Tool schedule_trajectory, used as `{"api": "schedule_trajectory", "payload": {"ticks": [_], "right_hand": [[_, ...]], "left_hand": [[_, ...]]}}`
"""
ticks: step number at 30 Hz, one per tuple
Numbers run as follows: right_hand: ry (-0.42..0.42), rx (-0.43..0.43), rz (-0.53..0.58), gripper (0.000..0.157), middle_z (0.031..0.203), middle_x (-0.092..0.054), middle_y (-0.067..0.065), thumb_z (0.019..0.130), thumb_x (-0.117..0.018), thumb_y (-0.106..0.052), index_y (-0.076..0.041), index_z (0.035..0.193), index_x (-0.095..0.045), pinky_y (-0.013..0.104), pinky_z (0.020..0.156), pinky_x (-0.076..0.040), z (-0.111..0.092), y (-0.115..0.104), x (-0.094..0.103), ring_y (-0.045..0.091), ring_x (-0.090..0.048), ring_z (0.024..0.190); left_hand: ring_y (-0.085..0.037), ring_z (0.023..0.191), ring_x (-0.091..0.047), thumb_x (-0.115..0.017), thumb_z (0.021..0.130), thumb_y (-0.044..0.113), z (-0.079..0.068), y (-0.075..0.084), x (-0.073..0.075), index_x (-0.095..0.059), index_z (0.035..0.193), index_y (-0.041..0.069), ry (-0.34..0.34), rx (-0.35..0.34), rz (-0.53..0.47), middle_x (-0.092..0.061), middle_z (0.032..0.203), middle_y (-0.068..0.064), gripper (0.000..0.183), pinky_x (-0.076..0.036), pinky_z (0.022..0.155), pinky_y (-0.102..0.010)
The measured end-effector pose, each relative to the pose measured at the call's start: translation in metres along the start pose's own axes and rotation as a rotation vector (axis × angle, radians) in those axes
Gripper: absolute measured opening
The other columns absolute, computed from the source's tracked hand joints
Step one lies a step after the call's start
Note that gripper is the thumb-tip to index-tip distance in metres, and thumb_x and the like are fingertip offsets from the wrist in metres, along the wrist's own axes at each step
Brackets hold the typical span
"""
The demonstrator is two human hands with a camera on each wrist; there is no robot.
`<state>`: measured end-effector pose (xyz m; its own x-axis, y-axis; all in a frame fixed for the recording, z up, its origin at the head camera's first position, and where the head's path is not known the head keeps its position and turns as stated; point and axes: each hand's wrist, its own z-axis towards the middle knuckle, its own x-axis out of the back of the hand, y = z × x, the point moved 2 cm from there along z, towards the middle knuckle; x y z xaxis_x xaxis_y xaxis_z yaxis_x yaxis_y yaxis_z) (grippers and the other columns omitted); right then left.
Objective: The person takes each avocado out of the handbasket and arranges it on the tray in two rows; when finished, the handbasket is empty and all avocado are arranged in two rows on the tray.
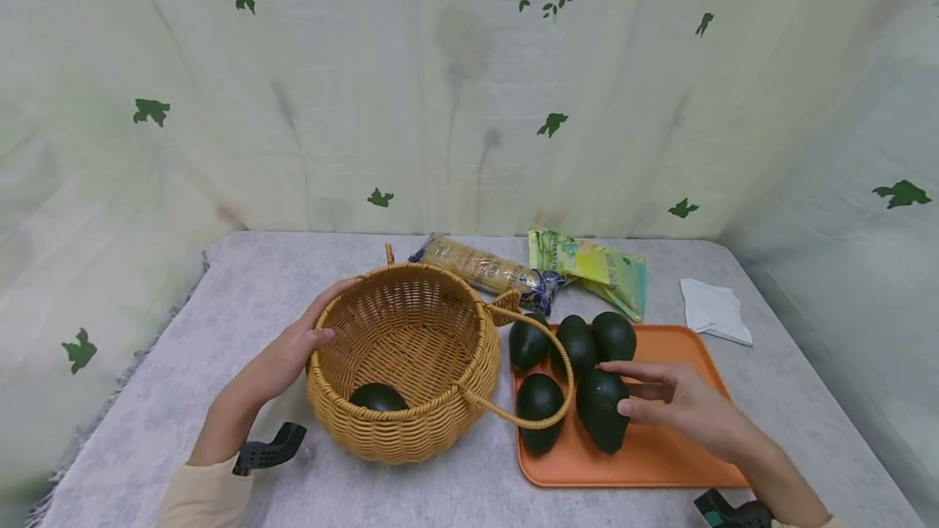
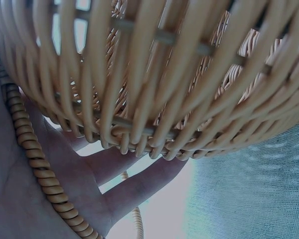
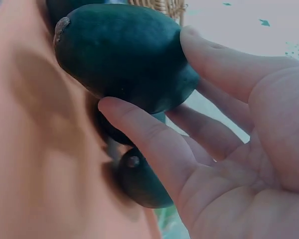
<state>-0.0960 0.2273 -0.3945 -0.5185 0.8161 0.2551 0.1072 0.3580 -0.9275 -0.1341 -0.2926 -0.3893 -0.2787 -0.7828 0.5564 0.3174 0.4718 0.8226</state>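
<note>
My left hand [image 1: 282,357] holds the rim of a wicker basket [image 1: 399,434], thumb over the edge. In the left wrist view its fingers [image 2: 139,184] lie along the outside of the weave, with a wrapped handle [image 2: 45,184] crossing the palm. One dark green avocado [image 1: 377,397] lies inside the basket. Over an orange tray [image 1: 682,463], my right hand [image 1: 685,406] pinches an avocado [image 1: 603,412] between thumb and fingers; the right wrist view shows the avocado [image 3: 124,55] with its stem end away from the palm. Several more avocados [image 1: 539,410] lie on the tray beside it.
The basket's right handle [image 1: 570,377] loops over the tray's left side. Behind stand a clear packet of noodles [image 1: 480,264] and a green-yellow bag [image 1: 590,267]. A white tissue packet [image 1: 714,310] lies at the right. A printed curtain [image 1: 469,104] closes off the table's back.
</note>
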Motion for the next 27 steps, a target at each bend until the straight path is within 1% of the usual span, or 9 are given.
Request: {"api": "schedule_trajectory", "payload": {"ticks": [4,10,14,19,24,27], "right_hand": [[0.007,-0.016,-0.005,0.053,0.154,-0.045,0.028,0.097,-0.072,-0.025,-0.008,0.146,-0.058,0.041,0.088,-0.059,0.004,0.006,-0.007,0.049,-0.052,0.134],[0.031,-0.062,-0.022,0.056,0.152,-0.049,0.026,0.093,-0.077,-0.03,-0.008,0.142,-0.06,0.043,0.091,-0.058,0.01,0.01,-0.014,0.049,-0.055,0.132],[0.031,-0.083,-0.026,0.059,0.153,-0.046,0.026,0.093,-0.078,-0.033,-0.009,0.143,-0.06,0.044,0.092,-0.058,0.014,0.011,-0.017,0.048,-0.055,0.132],[0.024,-0.082,-0.051,0.059,0.155,-0.045,0.026,0.093,-0.076,-0.035,-0.009,0.144,-0.059,0.045,0.092,-0.058,0.016,0.012,-0.02,0.05,-0.054,0.132],[0.022,-0.075,-0.093,0.06,0.152,-0.05,0.025,0.095,-0.074,-0.034,-0.008,0.146,-0.057,0.047,0.092,-0.058,0.016,0.013,-0.019,0.049,-0.055,0.131],[0.018,-0.054,-0.118,0.06,0.15,-0.053,0.023,0.095,-0.074,-0.034,-0.008,0.147,-0.056,0.045,0.093,-0.057,0.015,0.012,-0.017,0.047,-0.055,0.132]], "left_hand": [[-0.045,0.148,-0.027,-0.034,0.103,0.007,0.0,0.0,0.0,-0.018,0.165,0.035,0.002,-0.001,-0.004,-0.02,0.169,-0.01,0.07,-0.032,0.104,-0.073],[-0.046,0.147,-0.027,-0.035,0.103,0.008,0.0,0.0,0.0,-0.017,0.165,0.035,-0.004,-0.006,-0.011,-0.02,0.169,-0.011,0.069,-0.035,0.103,-0.073],[-0.048,0.147,-0.028,-0.035,0.104,0.009,0.001,0.002,0.0,-0.017,0.165,0.033,-0.007,-0.005,-0.013,-0.019,0.169,-0.012,0.068,-0.036,0.102,-0.072],[-0.048,0.147,-0.028,-0.035,0.103,0.008,0.0,0.003,0.0,-0.018,0.165,0.033,-0.007,0.007,-0.014,-0.019,0.169,-0.013,0.069,-0.035,0.103,-0.073],[-0.047,0.149,-0.024,-0.034,0.103,0.007,0.0,0.002,0.0,-0.017,0.165,0.034,-0.01,0.006,-0.016,-0.018,0.17,-0.012,0.07,-0.032,0.104,-0.074],[-0.047,0.149,-0.024,-0.034,0.103,0.006,0.0,0.002,0.0,-0.017,0.165,0.034,-0.011,0.001,-0.018,-0.018,0.17,-0.011,0.07,-0.032,0.104,-0.074]]}}
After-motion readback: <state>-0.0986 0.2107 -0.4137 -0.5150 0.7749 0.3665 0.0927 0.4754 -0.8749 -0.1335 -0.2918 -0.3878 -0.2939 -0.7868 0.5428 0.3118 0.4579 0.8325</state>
